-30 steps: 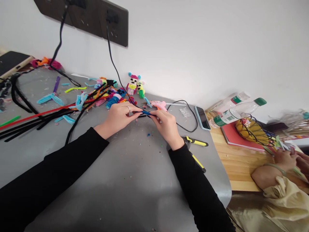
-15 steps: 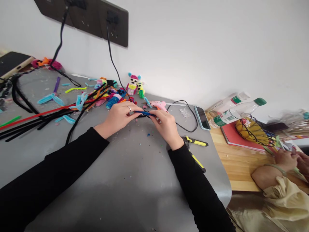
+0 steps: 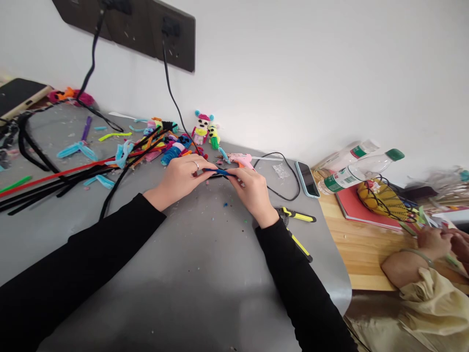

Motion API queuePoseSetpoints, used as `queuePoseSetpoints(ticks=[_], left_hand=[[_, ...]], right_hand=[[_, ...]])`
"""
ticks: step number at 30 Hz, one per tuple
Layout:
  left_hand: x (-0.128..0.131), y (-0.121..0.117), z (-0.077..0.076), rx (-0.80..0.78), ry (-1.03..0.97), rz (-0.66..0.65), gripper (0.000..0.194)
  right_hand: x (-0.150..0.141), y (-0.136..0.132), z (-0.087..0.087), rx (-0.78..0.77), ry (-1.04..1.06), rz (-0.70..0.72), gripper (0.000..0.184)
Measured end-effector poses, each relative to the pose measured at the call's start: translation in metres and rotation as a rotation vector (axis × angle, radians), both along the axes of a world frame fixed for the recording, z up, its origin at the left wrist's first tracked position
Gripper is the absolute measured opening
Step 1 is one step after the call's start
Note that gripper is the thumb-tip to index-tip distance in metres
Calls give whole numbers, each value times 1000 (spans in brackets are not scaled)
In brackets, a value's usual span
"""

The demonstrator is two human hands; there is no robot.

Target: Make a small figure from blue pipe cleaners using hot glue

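Between my fingertips, over the grey table, is a short blue pipe cleaner piece with something black along it. My left hand pinches its left end; a ring is on one finger. My right hand pinches the right end. The pink glue gun lies just behind my right hand, partly hidden by it. Left of my left hand, black pipe cleaners and a red one lie in a bundle. Two small fuzzy dolls stand by the wall.
Yellow-black pliers lie beside my right forearm. A phone rests near the table's right edge. Plastic bottles and a red book are on the wooden table. There, another person's hands work. Black cords hang from the wall sockets.
My hands and the blue piece stay almost in place, with only a slight shift of the piece. The other person's fingers have moved a little.
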State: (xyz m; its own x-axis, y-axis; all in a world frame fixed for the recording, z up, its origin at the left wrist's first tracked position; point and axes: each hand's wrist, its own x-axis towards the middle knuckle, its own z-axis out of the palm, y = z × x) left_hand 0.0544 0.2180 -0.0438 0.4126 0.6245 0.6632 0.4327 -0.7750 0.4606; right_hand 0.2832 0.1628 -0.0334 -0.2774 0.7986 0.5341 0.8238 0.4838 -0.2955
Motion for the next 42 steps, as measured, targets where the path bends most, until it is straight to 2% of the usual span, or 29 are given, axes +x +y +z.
queuePoseSetpoints(ticks=[16, 22, 28, 42], left_hand=[[3, -3, 1, -30, -32, 15, 26], [3, -3, 1, -64, 23, 10, 23], [2, -2, 1, -31, 19, -82, 24], [4, -2, 2, 86, -15, -130, 20]], right_hand=[[0, 1, -2, 6, -16, -37, 21], [0, 1, -1, 6, -14, -22, 19], [-1, 0, 1, -30, -14, 26, 22], [-1, 1, 1, 8, -12, 64, 26]])
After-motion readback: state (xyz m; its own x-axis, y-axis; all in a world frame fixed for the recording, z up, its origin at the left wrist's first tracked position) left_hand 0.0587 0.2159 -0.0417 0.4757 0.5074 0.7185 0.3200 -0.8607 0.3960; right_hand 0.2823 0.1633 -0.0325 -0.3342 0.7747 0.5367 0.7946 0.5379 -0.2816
